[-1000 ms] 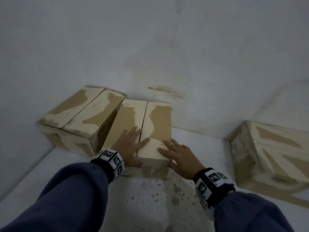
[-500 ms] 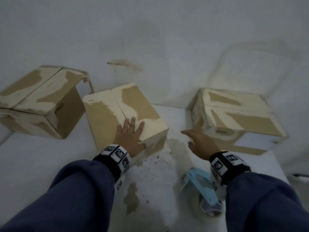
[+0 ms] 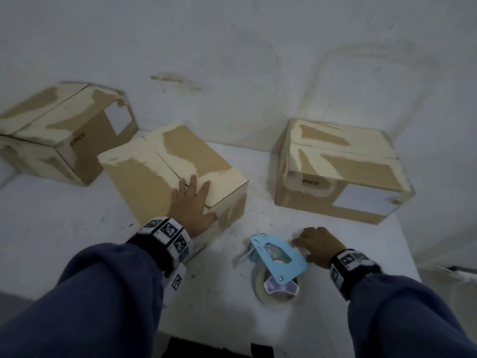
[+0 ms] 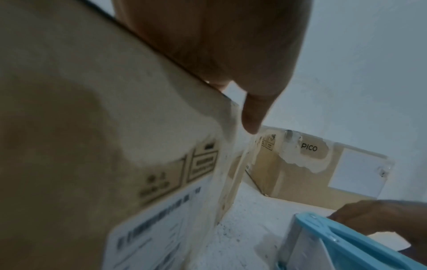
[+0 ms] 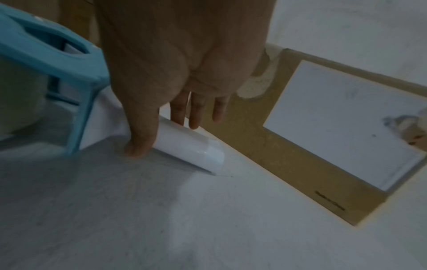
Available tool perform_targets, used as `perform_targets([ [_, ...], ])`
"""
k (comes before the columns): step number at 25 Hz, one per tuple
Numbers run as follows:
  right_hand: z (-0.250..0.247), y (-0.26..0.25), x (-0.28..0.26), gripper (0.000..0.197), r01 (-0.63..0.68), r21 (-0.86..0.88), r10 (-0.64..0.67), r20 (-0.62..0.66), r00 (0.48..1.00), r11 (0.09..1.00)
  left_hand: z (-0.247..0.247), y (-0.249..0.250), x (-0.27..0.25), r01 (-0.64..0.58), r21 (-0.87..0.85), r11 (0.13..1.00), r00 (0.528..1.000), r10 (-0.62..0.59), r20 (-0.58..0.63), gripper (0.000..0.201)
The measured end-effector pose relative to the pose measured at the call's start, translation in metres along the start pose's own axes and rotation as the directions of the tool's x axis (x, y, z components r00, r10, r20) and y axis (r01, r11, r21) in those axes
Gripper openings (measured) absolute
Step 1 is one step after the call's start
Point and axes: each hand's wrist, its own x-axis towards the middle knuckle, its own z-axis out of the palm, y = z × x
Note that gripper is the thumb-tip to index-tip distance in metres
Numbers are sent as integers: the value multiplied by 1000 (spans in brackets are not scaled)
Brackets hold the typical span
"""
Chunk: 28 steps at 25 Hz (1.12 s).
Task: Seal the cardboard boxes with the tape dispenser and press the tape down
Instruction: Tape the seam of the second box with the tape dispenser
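My left hand lies flat with straight fingers on the near top edge of the middle cardboard box, across its flap seam; in the left wrist view the left hand rests on that box. The light-blue tape dispenser lies on its side on the white table, its tape roll toward me. My right hand is down on its white handle, thumb on the near side and fingers over the far side.
A second box marked PICO stands at the right rear, close behind my right hand. A third box sits at the far left against the wall. The white table ends just right of the dispenser.
My right hand left the middle box, swung right and came down onto the dispenser's handle. The left hand stayed on the box, which turned, and my view shifted right.
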Motion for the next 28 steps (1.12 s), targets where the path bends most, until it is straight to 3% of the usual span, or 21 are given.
perform_targets([
  [2,3,-6,4,47,15,56,-15,1,1000,998,-9,-4,-9,-58,-115,992,997,64,46,92],
  [3,4,-8,4,45,7,105,-9,20,1000,994,-14,-8,-13,-98,-76,992,990,105,94,98],
  [5,4,-8,-1,41,-10,190,9,8,1000,982,-14,-17,-19,-179,165,970,972,148,185,106],
  [7,-2,-7,-8,41,-14,348,29,-38,999,937,-7,-19,-23,-185,272,944,970,131,205,102],
  [9,-13,-6,-17,43,14,554,67,-126,990,832,-3,-15,-23,-156,243,957,979,116,170,85],
  [10,-23,-6,-23,43,37,675,102,-165,981,737,-2,-10,-21,-141,222,965,981,106,163,80],
  [12,-50,-7,-33,31,121,881,197,-233,952,458,-2,3,-18,-122,208,970,984,91,152,78],
  [15,-101,-11,-40,20,261,961,272,-276,922,91,-7,23,-14,-114,154,982,981,86,175,78],
  [17,-131,-19,-35,21,315,947,277,-285,918,-69,-20,24,-10,-93,-32,995,981,97,169,72],
  [18,-145,-24,-32,26,337,929,267,-290,919,-151,-34,20,-8,-48,-217,975,986,81,146,71],
  [19,-156,-31,-30,30,352,907,246,-295,923,-231,-50,14,-7,14,-468,883,993,44,111,74],
  [21,-177,-48,-23,31,375,876,196,-327,924,-305,-82,0,-2,118,-869,480,992,-89,86,77],
  [22,-186,-58,-19,30,387,872,176,-349,921,-300,-97,-8,0,150,-950,274,986,-116,123,79],
  [24,-198,-76,-9,29,403,882,157,-374,914,-243,-120,-21,4,258,-964,-61,965,-28,260,91],
  [26,-208,-93,3,24,400,898,141,-379,915,-181,-133,-33,6,361,-903,-235,932,115,343,103],
  [28,-217,-107,15,21,378,916,128,-362,923,-134,-138,-49,13,371,-886,-278,928,143,344,95],
])
